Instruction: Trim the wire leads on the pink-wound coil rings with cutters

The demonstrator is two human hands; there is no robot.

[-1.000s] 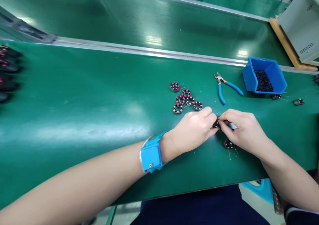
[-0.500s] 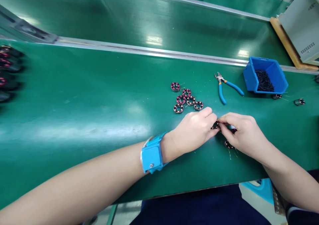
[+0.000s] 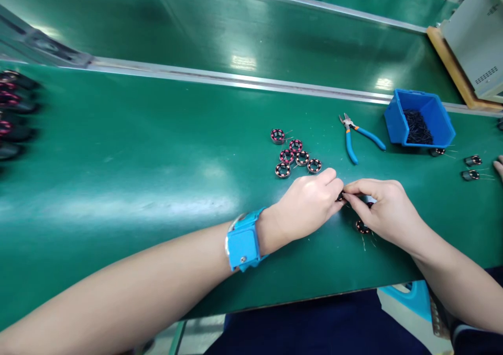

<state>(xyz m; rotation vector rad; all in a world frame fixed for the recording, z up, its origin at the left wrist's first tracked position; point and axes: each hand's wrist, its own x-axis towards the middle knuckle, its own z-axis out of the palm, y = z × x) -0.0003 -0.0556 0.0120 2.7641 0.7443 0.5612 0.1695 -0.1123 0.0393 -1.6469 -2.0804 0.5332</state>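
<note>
My left hand (image 3: 312,206), with a blue wrist strap (image 3: 243,245), is closed around a small motor stator (image 3: 341,196), mostly hidden by the fingers. The thumb and forefinger of my right hand (image 3: 383,208) are pinched together at the stator's edge. What lies between those fingertips is too small to tell. Below my right hand sits a copper-wound stator (image 3: 362,227) with thin wire leads, and part of another shows beneath the palm. Several ring-shaped stators (image 3: 302,158), some pink and some copper, are grouped just beyond my left hand.
Blue-handled cutters (image 3: 351,135) lie spread on the green bench (image 3: 176,187). A blue bin (image 3: 442,127) holds short black pieces, with a stator beside it. Two stators (image 3: 470,175) lie farther right, near another person's hand (image 3: 499,167). Blurred dark parts (image 3: 15,114) stand far left.
A second stator now lies at the far right, and another person's fingers show at that edge. My hands have barely moved; the held stator is more covered by my fingers.
</note>
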